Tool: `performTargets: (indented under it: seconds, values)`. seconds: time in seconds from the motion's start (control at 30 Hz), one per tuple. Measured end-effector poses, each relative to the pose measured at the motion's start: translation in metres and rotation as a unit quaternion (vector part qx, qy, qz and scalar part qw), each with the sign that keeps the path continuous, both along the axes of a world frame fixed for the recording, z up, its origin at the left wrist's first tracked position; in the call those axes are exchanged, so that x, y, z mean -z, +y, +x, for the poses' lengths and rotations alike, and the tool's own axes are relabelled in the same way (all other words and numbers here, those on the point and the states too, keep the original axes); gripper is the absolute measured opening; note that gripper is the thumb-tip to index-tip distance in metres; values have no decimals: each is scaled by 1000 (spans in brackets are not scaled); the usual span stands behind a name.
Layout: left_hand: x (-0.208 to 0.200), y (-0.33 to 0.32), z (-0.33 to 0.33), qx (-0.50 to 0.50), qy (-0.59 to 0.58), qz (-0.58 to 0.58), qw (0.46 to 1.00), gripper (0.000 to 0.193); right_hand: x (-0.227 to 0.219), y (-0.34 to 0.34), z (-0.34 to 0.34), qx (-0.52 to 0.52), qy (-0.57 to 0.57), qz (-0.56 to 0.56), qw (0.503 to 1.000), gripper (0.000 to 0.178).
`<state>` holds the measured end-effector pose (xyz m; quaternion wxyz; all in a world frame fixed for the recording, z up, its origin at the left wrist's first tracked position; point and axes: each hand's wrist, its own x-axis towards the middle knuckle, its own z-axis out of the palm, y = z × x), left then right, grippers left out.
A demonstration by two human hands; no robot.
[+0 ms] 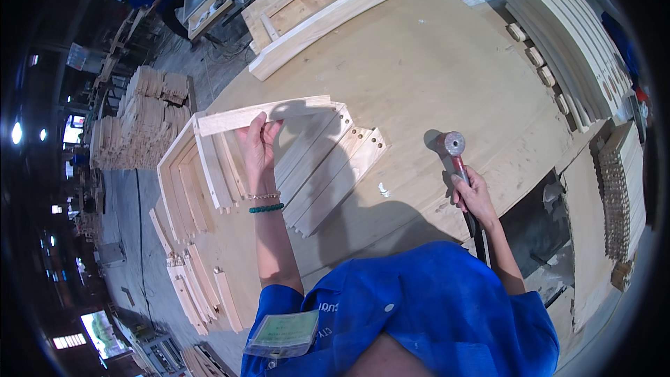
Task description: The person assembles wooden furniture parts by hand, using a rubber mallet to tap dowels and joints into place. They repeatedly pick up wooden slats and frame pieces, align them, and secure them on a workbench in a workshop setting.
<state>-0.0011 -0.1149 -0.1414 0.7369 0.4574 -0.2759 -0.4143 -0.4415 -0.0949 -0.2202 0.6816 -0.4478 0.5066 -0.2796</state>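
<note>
The left hand (258, 145) is clamped, thumb in front, on a long, straight, pale wooden rail (227, 119). This rail is near the left edge of the brown-topped table (419, 63), and its left end appears to meet pale, angled wooden frame pieces (180, 167). The right hand (475, 194) is closed around a hand tool with round grey metal head and red neck (454, 144), toward the near edge. Between the hands, flat pale wooden boards with dark round holes (321, 178) lie side by side. Farther out, thin pale wooden strips (225, 297) lie toward the near left corner, one thick pale wooden beam (324, 26) lies along the far left edge, and curved pale wooden parts (565, 45) stand in a row at the far right.
</note>
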Motion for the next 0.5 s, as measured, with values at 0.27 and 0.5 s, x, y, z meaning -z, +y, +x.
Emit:
performTargets:
  seconds: [0.27,0.5]
  values:
    - [25,-15,3,-41,64,-1,997,20,-4,-2,-1,2,10,15,1000,31]
    - [29,-16,4,-14,23,-14,1000,21,-6,-2,-1,-1,10,20,1000,31]
